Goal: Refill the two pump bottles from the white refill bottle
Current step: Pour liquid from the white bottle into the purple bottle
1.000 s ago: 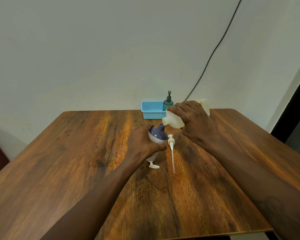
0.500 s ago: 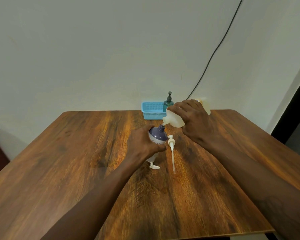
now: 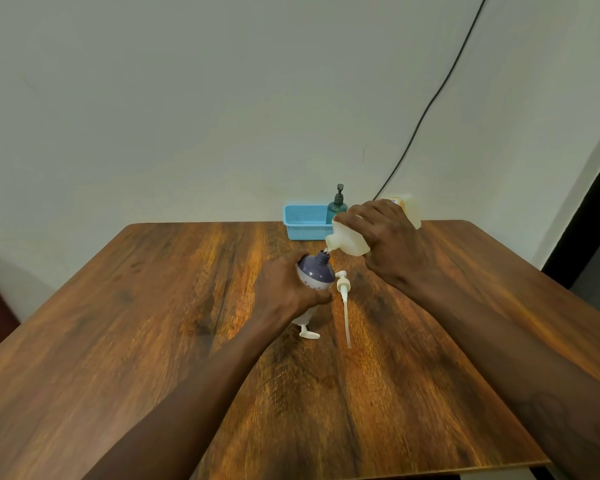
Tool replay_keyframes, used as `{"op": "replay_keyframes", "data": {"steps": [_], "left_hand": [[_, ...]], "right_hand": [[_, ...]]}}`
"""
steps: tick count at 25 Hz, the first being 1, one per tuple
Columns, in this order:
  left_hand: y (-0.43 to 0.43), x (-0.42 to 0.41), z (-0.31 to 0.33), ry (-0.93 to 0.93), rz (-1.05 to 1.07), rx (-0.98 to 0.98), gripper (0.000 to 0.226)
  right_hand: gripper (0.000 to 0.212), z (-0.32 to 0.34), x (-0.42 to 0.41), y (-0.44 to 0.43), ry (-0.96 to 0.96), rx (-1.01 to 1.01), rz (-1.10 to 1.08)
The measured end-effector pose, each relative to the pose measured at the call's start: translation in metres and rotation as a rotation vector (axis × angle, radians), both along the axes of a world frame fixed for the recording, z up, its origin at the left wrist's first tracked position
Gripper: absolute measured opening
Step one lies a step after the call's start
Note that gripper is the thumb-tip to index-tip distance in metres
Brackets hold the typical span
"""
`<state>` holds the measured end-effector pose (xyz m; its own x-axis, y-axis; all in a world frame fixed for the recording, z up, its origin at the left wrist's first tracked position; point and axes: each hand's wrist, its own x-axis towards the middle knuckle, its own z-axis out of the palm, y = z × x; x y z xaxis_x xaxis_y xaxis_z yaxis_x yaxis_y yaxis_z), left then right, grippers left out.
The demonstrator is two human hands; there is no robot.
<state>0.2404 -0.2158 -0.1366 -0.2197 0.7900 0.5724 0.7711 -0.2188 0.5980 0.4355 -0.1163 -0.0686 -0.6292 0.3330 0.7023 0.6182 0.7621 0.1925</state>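
Glossy wood-grain table [image 3: 153,306], perforated blue plastic basket [image 3: 305,221], translucent matt plastic refill bottle [image 3: 349,242].

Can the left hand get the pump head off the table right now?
Probably not. The left hand is wrapped around the purple bottle, steadying it under the tilted refill bottle. The pump head lies beside it, unobstructed, but reaching it means letting go.

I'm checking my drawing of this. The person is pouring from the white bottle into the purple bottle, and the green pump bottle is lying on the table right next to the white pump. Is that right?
Not quite. The head view shows the green pump bottle standing upright at the far table edge by the blue basket, not lying beside the white pump. The rest holds: the right hand tips the white bottle over the purple bottle, which the left hand holds.
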Motion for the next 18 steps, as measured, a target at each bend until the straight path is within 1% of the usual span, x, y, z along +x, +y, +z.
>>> {"op": "replay_keyframes", "data": {"steps": [5, 12, 18], "left_hand": [[0.0011, -0.001, -0.0014, 0.003, 0.006, -0.011, 0.08], [-0.0004, -0.0001, 0.0007, 0.002, 0.013, 0.002, 0.073], [-0.0004, 0.0007, -0.0015, 0.003, -0.002, 0.007, 0.078]], "right_hand": [[0.074, 0.0001, -0.0003, -0.0001, 0.0, 0.005, 0.001], [0.074, 0.0001, -0.0004, -0.0003, -0.015, 0.013, 0.0], [0.073, -0.0013, -0.0007, 0.0011, -0.034, 0.033, -0.003]]}}
